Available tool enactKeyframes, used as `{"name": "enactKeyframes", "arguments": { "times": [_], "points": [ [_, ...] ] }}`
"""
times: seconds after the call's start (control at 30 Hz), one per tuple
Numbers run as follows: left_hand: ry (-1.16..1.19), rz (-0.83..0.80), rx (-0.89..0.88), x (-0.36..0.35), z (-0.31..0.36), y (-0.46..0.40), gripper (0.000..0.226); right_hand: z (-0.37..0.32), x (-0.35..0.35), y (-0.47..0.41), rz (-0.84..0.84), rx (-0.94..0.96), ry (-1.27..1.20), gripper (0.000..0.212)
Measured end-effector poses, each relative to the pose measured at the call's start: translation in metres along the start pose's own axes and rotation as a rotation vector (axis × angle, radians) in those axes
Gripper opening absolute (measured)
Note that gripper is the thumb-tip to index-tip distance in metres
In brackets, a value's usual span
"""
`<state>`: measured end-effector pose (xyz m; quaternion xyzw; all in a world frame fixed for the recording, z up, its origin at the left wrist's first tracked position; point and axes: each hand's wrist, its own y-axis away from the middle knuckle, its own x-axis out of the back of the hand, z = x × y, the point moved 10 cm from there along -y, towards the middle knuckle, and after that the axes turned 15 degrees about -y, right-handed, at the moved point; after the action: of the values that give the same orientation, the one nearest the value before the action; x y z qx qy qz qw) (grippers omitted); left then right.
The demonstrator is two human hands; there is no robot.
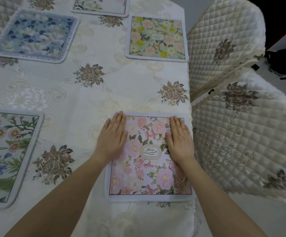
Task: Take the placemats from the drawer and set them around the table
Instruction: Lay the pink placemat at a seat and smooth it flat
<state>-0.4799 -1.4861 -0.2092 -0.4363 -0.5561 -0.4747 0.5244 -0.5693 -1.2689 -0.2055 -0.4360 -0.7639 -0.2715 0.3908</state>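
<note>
Five placemats show on the worktop (pixel 104 82) from my view: the pink floral placemat (pixel 149 161) at the near right edge, a daisy placemat (pixel 7 151) at near left, a blue placemat (pixel 36 35), a yellow-flowered placemat (pixel 157 37) and one more placemat (pixel 101 6) at the far end. My left hand (pixel 112 139) and right hand (pixel 179 139) lie flat on the pink one, fingers straight and together, gripping nothing. I judge the laying nearly done, with only squaring this mat left; the drawer is out of sight
</note>
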Motion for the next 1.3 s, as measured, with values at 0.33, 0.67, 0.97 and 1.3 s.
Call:
{"name": "enactKeyframes", "arguments": {
  "times": [0.33, 0.67, 0.97, 1.3],
  "points": [
    [-0.099, -0.039, -0.030, 0.018, 0.029, 0.026, 0.064, -0.034, 0.009, 0.024, -0.010, -0.011, -0.080, 0.053],
    [-0.071, -0.052, -0.117, -0.006, 0.110, 0.099, 0.061, -0.067, -0.056, 0.108, -0.084, 0.046, -0.049, 0.057],
    [-0.002, -0.047, -0.086, -0.001, 0.064, 0.114, 0.061, -0.016, -0.024, 0.117, -0.090, 0.027, -0.012, 0.054],
    [-0.089, -0.122, 0.014, 0.007, 0.035, 0.129, 0.063, -0.005, -0.012, 0.120, -0.120, 0.015, 0.012, 0.054]
  ]
}}
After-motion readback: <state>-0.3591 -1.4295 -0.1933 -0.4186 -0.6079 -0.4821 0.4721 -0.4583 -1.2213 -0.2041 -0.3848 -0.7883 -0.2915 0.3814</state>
